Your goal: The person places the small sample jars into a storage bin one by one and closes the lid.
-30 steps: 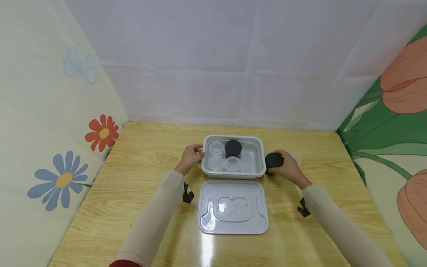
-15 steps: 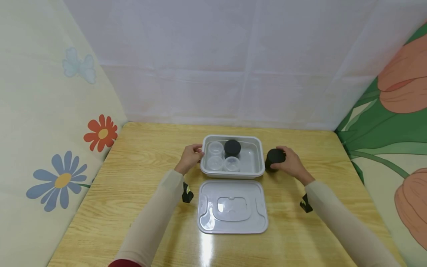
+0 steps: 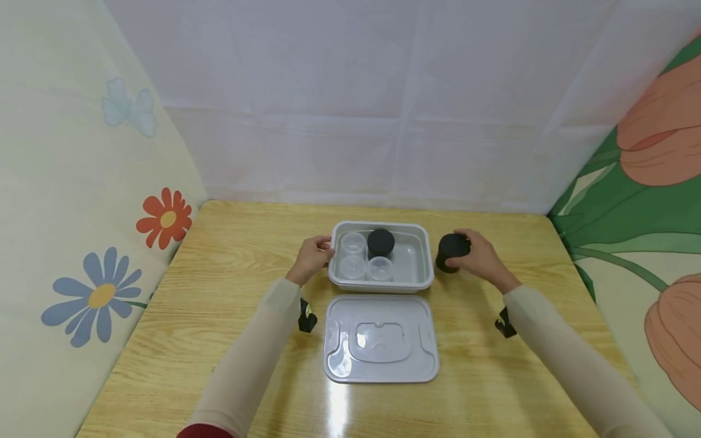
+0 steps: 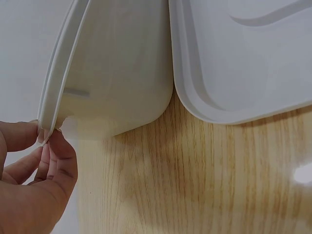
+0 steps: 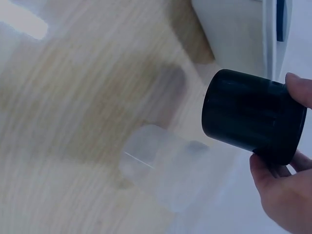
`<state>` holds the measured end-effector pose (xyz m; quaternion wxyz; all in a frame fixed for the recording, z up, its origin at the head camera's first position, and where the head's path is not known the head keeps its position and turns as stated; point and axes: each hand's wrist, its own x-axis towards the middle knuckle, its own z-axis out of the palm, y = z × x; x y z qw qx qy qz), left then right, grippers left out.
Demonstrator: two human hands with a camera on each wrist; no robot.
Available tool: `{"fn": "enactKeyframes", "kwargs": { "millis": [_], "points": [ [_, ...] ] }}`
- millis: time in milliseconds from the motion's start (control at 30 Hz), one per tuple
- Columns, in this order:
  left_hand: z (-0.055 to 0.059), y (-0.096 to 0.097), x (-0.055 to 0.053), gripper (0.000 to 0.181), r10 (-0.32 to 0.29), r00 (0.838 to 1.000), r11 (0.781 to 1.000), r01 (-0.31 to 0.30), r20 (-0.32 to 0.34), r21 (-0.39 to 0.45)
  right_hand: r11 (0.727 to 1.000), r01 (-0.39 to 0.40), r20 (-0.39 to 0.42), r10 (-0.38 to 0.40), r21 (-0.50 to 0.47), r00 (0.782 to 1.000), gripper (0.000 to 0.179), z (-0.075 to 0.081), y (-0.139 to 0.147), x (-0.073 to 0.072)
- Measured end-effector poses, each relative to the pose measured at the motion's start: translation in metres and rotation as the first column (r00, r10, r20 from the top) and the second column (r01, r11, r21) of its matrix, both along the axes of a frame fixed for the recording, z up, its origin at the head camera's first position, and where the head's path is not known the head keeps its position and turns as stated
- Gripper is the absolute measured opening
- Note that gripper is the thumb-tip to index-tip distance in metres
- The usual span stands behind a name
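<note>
A pale plastic food container (image 3: 383, 288) stands in the middle of the table with its top off. My left hand (image 3: 313, 258) pinches its left rim (image 4: 51, 105) between thumb and fingers. Inside sit three clear cups (image 3: 353, 267) and a black jar (image 3: 380, 242); the right side of the interior is bare. Another black jar (image 5: 248, 114) is in my right hand (image 3: 482, 263), raised off the table just right of the container. Thumb and fingers grip the jar at one end in the right wrist view. The flat lid (image 3: 381, 372) lies in front of the container.
A translucent cup (image 5: 161, 165) rests on the wood table (image 3: 246, 243) near the right hand, hidden in the head view. Behind the table hangs a white cloth (image 3: 350, 121). Flower-printed panels (image 3: 66, 213) stand at both sides.
My right hand has lifted the black jar slightly and moved it a little away from the container. The translucent cup has gone out of sight in the head view. The left hand stays put.
</note>
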<state>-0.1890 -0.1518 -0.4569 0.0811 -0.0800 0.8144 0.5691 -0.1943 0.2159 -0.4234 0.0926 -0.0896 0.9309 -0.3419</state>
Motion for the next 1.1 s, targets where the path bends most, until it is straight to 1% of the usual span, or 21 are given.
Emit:
{"fn": "enactKeyframes", "kwargs": {
  "millis": [267, 600, 833, 1100],
  "points": [
    [0.000, 0.000, 0.000, 0.040, -0.002, 1.000, 1.000, 0.002, 0.007, -0.012, 1.000, -0.021, -0.026, 0.021, 0.008, 0.999, 0.078, 0.012, -0.002, -0.007],
    [0.001, -0.001, 0.000, 0.041, -0.012, 1.000, 1.000, 0.012, 0.002, -0.014, 1.000, -0.029, -0.016, 0.029, 0.001, 0.999, 0.079, 0.026, -0.010, -0.016],
    [0.000, -0.001, 0.000, 0.042, -0.010, 1.000, 1.000, 0.011, 0.022, -0.022, 0.999, -0.044, -0.055, 0.043, -0.008, 0.998, 0.077, 0.031, -0.016, -0.022],
    [-0.001, -0.001, -0.001, 0.042, -0.007, 1.000, 1.000, 0.007, 0.028, -0.017, 0.999, -0.050, -0.050, 0.051, 0.004, 0.997, 0.076, 0.038, -0.020, -0.027]
  ]
}}
